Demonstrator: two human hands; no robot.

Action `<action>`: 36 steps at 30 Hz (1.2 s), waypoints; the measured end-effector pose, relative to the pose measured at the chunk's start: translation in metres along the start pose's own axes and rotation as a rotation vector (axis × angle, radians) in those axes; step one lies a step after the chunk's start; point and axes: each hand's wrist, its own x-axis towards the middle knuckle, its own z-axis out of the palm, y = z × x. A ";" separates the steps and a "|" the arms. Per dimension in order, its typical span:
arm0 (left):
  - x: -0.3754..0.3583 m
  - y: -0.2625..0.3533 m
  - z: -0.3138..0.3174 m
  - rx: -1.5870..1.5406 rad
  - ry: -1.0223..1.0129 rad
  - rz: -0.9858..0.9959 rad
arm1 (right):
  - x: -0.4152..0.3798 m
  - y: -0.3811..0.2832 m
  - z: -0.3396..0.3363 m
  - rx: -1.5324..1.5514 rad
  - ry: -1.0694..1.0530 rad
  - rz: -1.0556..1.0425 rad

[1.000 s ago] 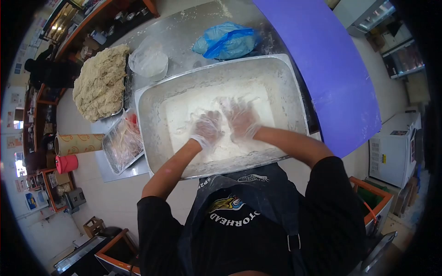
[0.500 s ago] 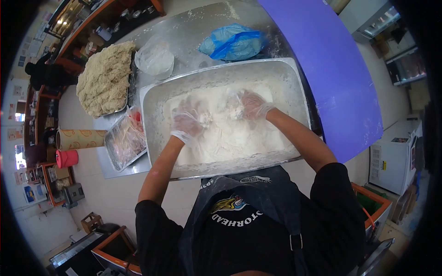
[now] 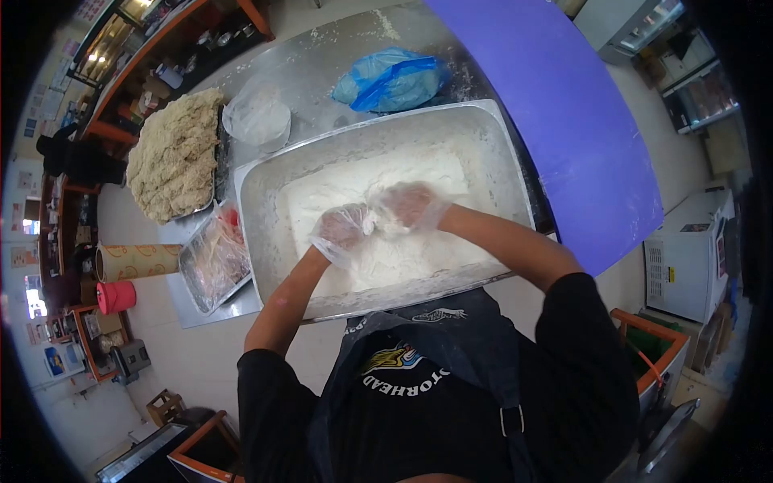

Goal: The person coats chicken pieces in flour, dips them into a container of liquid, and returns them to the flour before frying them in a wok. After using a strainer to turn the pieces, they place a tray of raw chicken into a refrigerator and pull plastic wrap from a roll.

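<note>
A large metal tray (image 3: 366,310) holds white flour (image 3: 431,169). Over the flour, my left hand (image 3: 342,227), in a clear plastic glove, has its fingers curled round a small floury white piece. My right hand (image 3: 409,205), gloved too, is close beside it on the right, smeared by motion; whether it holds anything is hard to tell. Both hands are inside the tray, near its middle. Beyond the tray's far edge lies a blue plastic bag (image 3: 393,79), and a clear plastic bag or tub (image 3: 259,117) is at the far left.
Left of the tray, a heap of pale crumbly coated food (image 3: 173,153) sits on a tray, with a smaller metal tray (image 3: 211,262) of plastic-wrapped food below it. A purple surface (image 3: 580,145) runs along the right. A pink bucket (image 3: 117,296) is on the left.
My two hands have moved closer together over the flour. My left hand's fingers, spread before, are now curled in. The view has shifted slightly.
</note>
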 end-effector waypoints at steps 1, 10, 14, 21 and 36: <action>-0.008 0.011 -0.006 0.077 0.103 0.053 | -0.012 -0.002 -0.012 -0.082 -0.137 0.060; -0.016 0.017 0.011 0.192 -0.183 0.136 | -0.009 -0.025 -0.036 -0.138 -0.680 0.342; -0.009 -0.004 0.030 0.121 -0.157 0.264 | 0.009 -0.014 0.017 -0.218 -0.141 0.047; -0.014 0.003 0.006 0.059 -0.184 0.118 | 0.036 -0.021 0.012 -0.216 -0.307 0.262; -0.016 -0.026 0.015 0.145 0.559 0.350 | 0.010 -0.002 -0.059 0.305 -0.485 0.453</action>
